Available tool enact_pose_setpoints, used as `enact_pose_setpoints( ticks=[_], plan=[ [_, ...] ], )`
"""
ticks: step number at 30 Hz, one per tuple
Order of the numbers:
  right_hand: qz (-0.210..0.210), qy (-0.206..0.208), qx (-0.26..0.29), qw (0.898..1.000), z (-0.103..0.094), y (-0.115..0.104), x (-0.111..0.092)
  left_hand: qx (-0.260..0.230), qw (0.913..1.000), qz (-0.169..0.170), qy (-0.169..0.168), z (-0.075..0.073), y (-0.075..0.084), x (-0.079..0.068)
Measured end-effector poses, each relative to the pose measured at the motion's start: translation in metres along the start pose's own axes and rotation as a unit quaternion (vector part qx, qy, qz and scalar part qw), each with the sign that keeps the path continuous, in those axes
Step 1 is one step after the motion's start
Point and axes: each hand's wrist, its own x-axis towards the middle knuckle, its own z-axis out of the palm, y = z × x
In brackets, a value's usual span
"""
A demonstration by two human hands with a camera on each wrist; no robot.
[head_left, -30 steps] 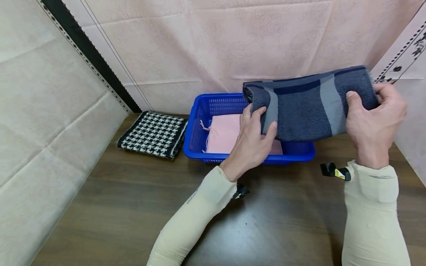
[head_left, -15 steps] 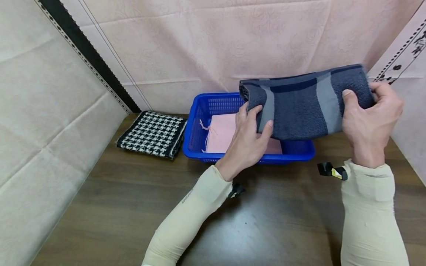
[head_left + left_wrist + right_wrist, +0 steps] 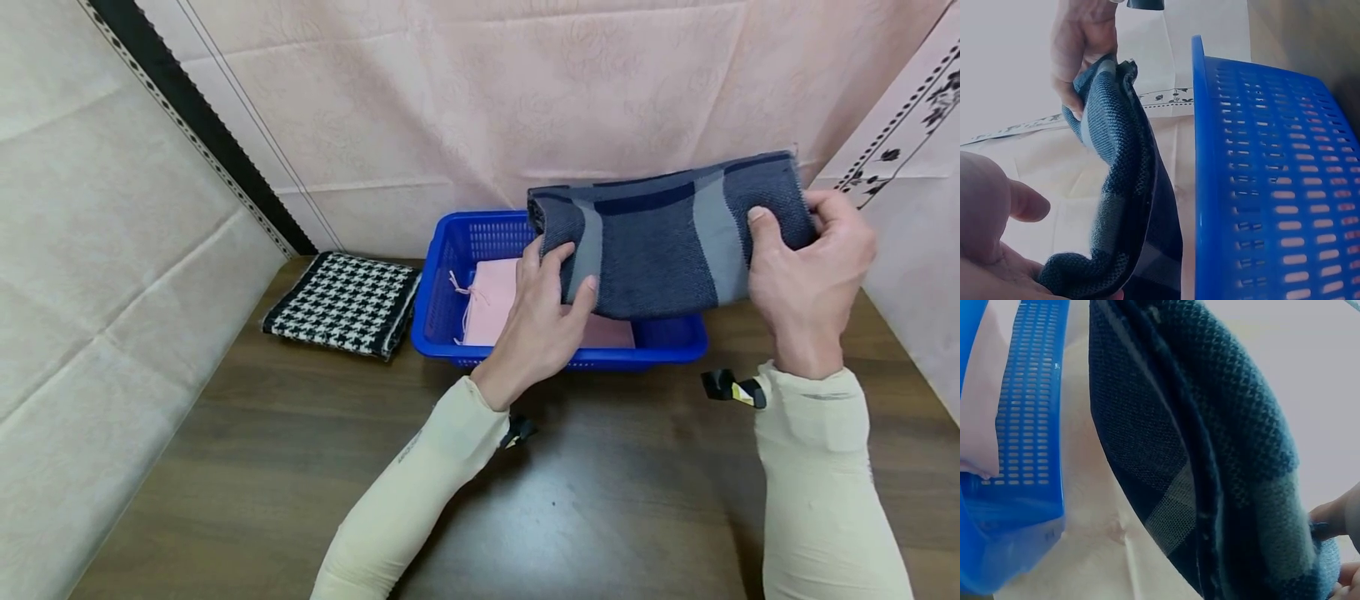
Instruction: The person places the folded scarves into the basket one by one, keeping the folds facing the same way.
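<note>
A folded dark-blue scarf (image 3: pixel 645 242) with light grey-blue bands is held up above the right part of a blue plastic basket (image 3: pixel 444 287), tilted with its right end higher. My right hand (image 3: pixel 813 271) grips that end, thumb on the near face and fingers behind. At the scarf's lower left end, my left hand (image 3: pixel 536 321) holds the fold; in the left wrist view its thumb (image 3: pixel 1030 201) stands off the cloth. Inside the basket lies a folded pink cloth (image 3: pixel 495 296) with thin ties, partly hidden by the left hand and the scarf.
Left of the basket, a folded black-and-white houndstooth cloth (image 3: pixel 345 302) lies on the brown wooden table (image 3: pixel 315 467). A pale pink patterned sheet (image 3: pixel 450 100) hangs behind the basket, with light sheets along both sides.
Both hands and the scarf have shifted a little to the left, over the basket. My grip on the scarf looks the same, and the basket and both other cloths stay put.
</note>
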Motion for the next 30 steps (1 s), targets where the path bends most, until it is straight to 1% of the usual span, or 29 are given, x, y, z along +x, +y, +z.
enact_pose_setpoints(
  ticks=[4, 10, 14, 18, 22, 30],
  plan=[
    [-0.003, -0.012, 0.003, 1.0, 0.003, 0.001, -0.002, 0.005, 1.0, -0.006, 0.0, -0.003, -0.003, -0.001],
    [-0.02, -0.027, 0.001, 0.999, 0.007, 0.003, -0.006, 0.013, 0.9997, -0.023, -0.002, -0.009, -0.008, -0.003],
    [-0.032, -0.036, 0.003, 0.999, 0.01, 0.003, -0.008, 0.017, 0.9995, -0.026, 0.004, -0.012, -0.01, -0.004],
    [-0.044, -0.04, -0.006, 0.998, 0.013, 0.003, -0.01, 0.021, 0.9994, -0.028, 0.004, -0.015, -0.012, -0.005],
    [-0.04, -0.046, -0.017, 0.998, 0.016, 0.002, -0.012, 0.032, 0.999, -0.029, 0.008, -0.019, -0.014, -0.006],
    [-0.039, -0.055, -0.015, 0.998, 0.022, 0.003, -0.015, 0.051, 0.998, -0.036, 0.013, -0.026, -0.015, -0.009]
  ],
)
